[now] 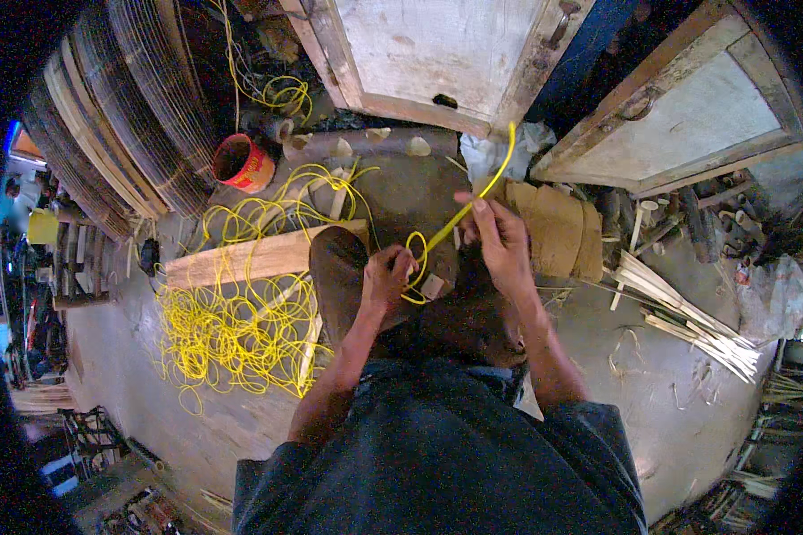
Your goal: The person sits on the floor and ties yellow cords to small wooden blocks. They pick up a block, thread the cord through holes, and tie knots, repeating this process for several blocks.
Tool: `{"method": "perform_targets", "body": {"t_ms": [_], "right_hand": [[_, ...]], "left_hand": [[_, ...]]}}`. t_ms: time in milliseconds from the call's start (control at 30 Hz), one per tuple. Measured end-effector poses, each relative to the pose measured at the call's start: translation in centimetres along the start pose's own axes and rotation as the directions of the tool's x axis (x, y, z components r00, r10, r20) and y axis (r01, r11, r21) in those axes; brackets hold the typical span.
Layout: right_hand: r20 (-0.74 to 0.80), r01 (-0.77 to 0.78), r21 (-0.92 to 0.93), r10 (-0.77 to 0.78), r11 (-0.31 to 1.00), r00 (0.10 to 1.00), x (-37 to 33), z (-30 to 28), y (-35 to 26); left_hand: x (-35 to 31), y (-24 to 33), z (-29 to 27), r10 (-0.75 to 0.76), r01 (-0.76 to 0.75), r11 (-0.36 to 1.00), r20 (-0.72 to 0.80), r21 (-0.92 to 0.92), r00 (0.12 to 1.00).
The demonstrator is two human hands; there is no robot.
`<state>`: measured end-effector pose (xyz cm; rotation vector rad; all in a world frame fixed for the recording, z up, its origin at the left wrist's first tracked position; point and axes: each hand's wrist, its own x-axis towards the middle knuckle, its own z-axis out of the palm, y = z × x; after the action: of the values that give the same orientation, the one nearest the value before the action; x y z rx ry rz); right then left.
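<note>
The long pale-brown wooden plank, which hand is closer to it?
Left. The left hand is to the right of the plank, with a gap between; the right hand is farther right.

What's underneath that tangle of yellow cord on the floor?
Grey floor and a pale wooden strip show between loops of the yellow tangle. Where it bunches thickest, anything beneath is covered.

Cord (438,235): solid yellow. Tub (258,172): red with yellow markings. Plank (250,255): pale tan. Framed panels (446,53): off-white, brown-edged. Shirt (437,455): plain, dark. Split sticks (725,350): cream.
</note>
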<state>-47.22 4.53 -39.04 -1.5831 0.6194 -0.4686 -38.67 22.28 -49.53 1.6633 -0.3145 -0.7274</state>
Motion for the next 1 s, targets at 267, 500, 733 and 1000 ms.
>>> {"method": "perform_targets", "body": {"t_ms": [267,500,733,1000], "right_hand": [[0.106,0.035,-0.394,0.008,0.918,0.994,-5.9,4.3,8.6],[0.061,0.081,-0.335,-0.064,0.939,0.996,-3.5,4.9,9.1],[0.16,0.512,-0.67,-0.569,0.538,0.807,-2.8,3.9,5.4],[0.233,0.215,-0.348,-0.138,0.913,0.963,-3.8,2.8,7.6]], "left_hand": [[-1.0,-1.7,2.0,0.438,-0.314,0.815,-0.163,0.486,0.884],[-0.2,0.0,2.1,0.662,-0.496,0.658,-0.121,0.567,0.739],[-0.1,-4.8,1.0,0.619,-0.497,0.204,0.282,0.844,0.733],[-1.2,-2.4,0.7,0.394,-0.463,0.578,0.267,0.671,0.879]]}}
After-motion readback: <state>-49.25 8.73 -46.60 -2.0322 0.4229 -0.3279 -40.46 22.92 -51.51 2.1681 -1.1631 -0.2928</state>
